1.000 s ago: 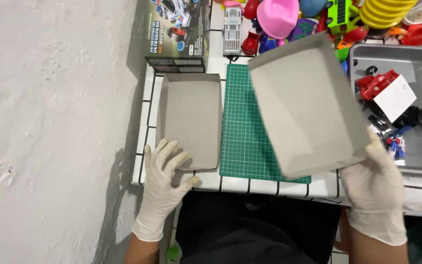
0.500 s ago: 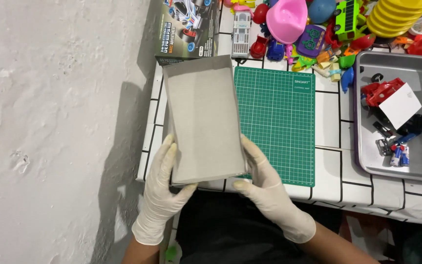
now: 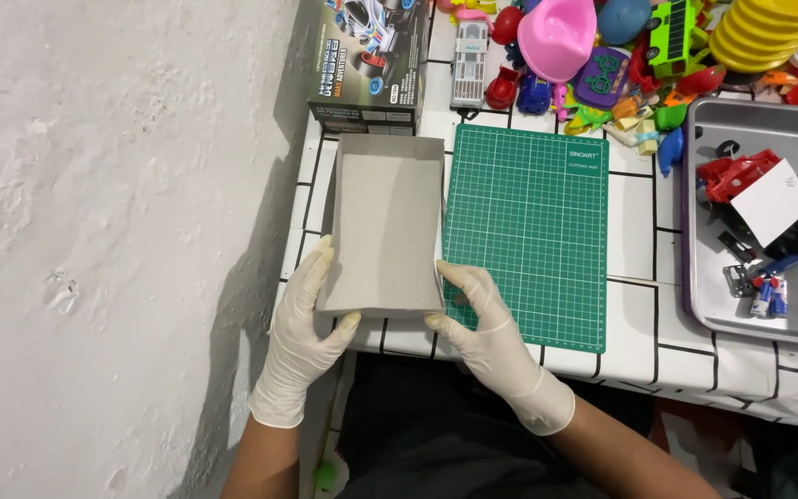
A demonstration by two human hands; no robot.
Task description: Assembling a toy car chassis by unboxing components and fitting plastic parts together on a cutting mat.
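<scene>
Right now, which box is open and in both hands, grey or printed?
The plain grey cardboard box, open side up, left hand and right hand at its near corners. The printed toy box stands closed behind it.

Both gloved hands, left hand (image 3: pixel 305 319) and right hand (image 3: pixel 484 323), curl inward.

The metal tray (image 3: pixel 741 120) runs off the right edge; the far toy heap (image 3: pixel 602 55) is cropped; small tray parts (image 3: pixel 764 291) stay indistinct.

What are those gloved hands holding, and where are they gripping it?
A grey cardboard box tray, open side up. The left hand and right hand grip its near corners, one at each side.
</scene>
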